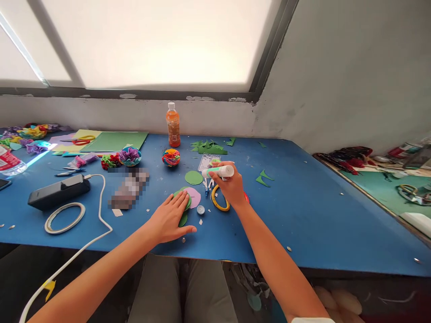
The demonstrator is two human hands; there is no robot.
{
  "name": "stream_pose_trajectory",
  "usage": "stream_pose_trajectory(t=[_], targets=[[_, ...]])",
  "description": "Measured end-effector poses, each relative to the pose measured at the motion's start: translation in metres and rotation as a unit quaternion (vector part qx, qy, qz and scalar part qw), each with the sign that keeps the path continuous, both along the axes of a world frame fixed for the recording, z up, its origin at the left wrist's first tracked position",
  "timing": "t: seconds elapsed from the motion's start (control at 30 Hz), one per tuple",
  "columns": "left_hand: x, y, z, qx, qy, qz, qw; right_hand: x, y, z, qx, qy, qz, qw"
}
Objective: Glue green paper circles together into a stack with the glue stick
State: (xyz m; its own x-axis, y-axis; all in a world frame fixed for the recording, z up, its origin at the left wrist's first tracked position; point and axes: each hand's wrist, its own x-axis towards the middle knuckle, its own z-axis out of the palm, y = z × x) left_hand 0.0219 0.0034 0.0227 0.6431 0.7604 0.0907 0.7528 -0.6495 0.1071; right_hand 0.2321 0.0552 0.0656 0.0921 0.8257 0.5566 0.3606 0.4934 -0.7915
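My left hand (171, 217) lies flat with its fingers stretched over some green paper circles (182, 220). A pink-purple paper circle (194, 197) shows beyond its fingertips. Closed around a white glue stick (218, 172), my right hand (230, 186) is raised over the table. Below it are yellow-handled scissors (220, 204), partly covered by the hand and wrist. A blue-tipped pen (206, 190) lies near them. Between my hands sits a small round white cap (200, 210). Another green paper circle (193, 177) lies farther back, beside a white printed card (208, 160).
Green paper scraps (210, 147) lie behind the card, near an orange drink bottle (173, 125). Multicoloured paper balls (171, 158) stand to the left. A black device (59, 192) with a white cable (101, 211) occupies the left side. A second green table (404, 190) is at right.
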Motion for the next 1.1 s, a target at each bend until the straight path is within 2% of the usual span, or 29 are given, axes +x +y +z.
stream_pose_trajectory(t=[0.07,0.23,0.43,0.63,0.77,0.87,1.0,1.1], targets=[[0.006,0.004,0.004,0.014,-0.005,0.029,0.999,0.003,0.003,0.000,0.011,0.057,-0.016,0.998],[0.028,0.026,0.007,0.043,-0.015,0.080,0.996,0.013,0.014,-0.001,-0.014,0.196,-0.022,0.980],[0.040,0.039,-0.005,0.012,-0.013,0.061,0.998,0.027,0.018,0.006,-0.033,0.309,-0.036,0.950],[0.037,0.039,-0.008,0.014,-0.017,0.050,0.999,0.038,0.021,0.010,-0.087,0.394,0.001,0.915],[0.038,0.038,-0.007,0.021,-0.008,0.054,0.998,0.047,0.025,0.008,-0.117,0.417,0.016,0.901],[0.038,0.038,-0.008,0.026,-0.006,0.052,0.998,0.055,0.029,0.005,-0.136,0.409,0.013,0.902],[0.038,0.037,-0.009,0.029,-0.011,0.057,0.998,0.064,0.035,0.000,-0.142,0.367,-0.015,0.919],[0.038,0.037,-0.010,0.033,-0.015,0.059,0.998,0.071,0.040,-0.005,-0.129,0.316,-0.062,0.938]])
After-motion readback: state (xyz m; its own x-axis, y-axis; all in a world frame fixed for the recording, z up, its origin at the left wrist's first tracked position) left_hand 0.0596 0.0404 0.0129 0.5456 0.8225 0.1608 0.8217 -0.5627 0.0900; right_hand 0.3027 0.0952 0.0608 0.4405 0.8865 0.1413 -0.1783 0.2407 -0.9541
